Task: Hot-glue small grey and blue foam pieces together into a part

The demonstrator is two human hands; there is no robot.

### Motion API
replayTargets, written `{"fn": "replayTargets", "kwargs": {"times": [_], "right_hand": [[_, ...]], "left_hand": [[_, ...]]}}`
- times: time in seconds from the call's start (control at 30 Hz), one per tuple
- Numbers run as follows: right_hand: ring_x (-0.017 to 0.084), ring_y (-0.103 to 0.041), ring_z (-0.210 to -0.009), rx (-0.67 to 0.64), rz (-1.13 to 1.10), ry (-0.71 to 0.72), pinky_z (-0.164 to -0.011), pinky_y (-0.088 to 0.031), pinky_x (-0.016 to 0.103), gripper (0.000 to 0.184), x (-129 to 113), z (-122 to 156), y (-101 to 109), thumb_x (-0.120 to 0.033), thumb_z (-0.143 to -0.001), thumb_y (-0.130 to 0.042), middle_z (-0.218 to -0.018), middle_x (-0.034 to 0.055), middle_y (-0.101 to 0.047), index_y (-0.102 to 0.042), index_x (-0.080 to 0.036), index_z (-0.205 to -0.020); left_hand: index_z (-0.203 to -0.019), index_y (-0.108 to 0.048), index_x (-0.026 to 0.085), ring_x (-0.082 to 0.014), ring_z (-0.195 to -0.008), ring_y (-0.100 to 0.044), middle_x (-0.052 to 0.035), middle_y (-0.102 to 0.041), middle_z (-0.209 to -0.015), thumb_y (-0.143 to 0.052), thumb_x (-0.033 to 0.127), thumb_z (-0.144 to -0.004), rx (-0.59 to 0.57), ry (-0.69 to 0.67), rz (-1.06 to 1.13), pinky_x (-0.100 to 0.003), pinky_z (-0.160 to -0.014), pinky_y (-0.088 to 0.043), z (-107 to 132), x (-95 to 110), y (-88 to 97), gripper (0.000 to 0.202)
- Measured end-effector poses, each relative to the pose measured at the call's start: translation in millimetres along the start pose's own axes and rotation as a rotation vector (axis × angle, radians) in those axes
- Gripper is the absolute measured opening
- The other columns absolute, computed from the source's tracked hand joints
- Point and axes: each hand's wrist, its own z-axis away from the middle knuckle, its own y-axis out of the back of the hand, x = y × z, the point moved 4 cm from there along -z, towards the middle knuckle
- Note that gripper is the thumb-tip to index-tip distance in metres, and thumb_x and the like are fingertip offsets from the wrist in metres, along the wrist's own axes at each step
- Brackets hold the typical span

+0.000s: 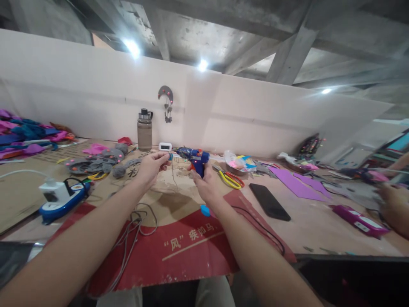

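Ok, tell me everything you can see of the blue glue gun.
The blue glue gun looks plastic, with an orange trigger and a dark, stained front. Its handle points down in the right grip; its barrel lies roughly level, aimed left toward the blue piece in the left grip. It is above the cardboard. Whether nozzle and piece touch is unclear.

I have both bare arms stretched forward from the near edge, the left arm (pixel 92 221) slanting in from near left, the right arm (pixel 249 243) from near right. My left grip (pixel 155 169) is pinched at the fingertips (pixel 165 158), pointing right. My right grip (pixel 206 181) is curled closed, knuckles partly turned from my view. The two sit apart at similar height. My trousered legs (pixel 214 293) show nearest.
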Motion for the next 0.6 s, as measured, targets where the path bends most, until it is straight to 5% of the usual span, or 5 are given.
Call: {"fn": "replayTargets", "kwargs": {"times": [0.4, 0.6], "right_hand": [[0.019, -0.055, -0.091, 0.007, 0.182, 0.029, -0.084, -0.042, 0.033, 0.032, -10.7, 2.6, -1.1, -0.027, -0.079, -0.049, -0.103, 0.0079, -0.059, -0.047, -0.019, -0.111], [0.020, -0.056, -0.089, -0.013, 0.206, 0.061, -0.081, -0.042, 0.032, 0.032, -10.8, 2.7, -2.1, -0.028, -0.081, -0.047, -0.099, 0.0080, -0.060, -0.047, -0.018, -0.111]], "left_hand": [[-0.071, -0.066, 0.012, -0.0092, -0.059, -0.057, -0.0028, -0.062, -0.067, -0.076, 0.030, -0.056, 0.053, 0.012, 0.067, -0.021, -0.055, -0.044, -1.6, -2.7, 2.8, 0.027], [-0.075, -0.066, 0.013, -0.0107, -0.059, -0.059, -0.0043, -0.064, -0.071, -0.076, 0.033, -0.056, 0.061, 0.023, 0.002, -0.020, -0.050, -0.041, -1.0, -2.7, 4.3, 0.030]]}}
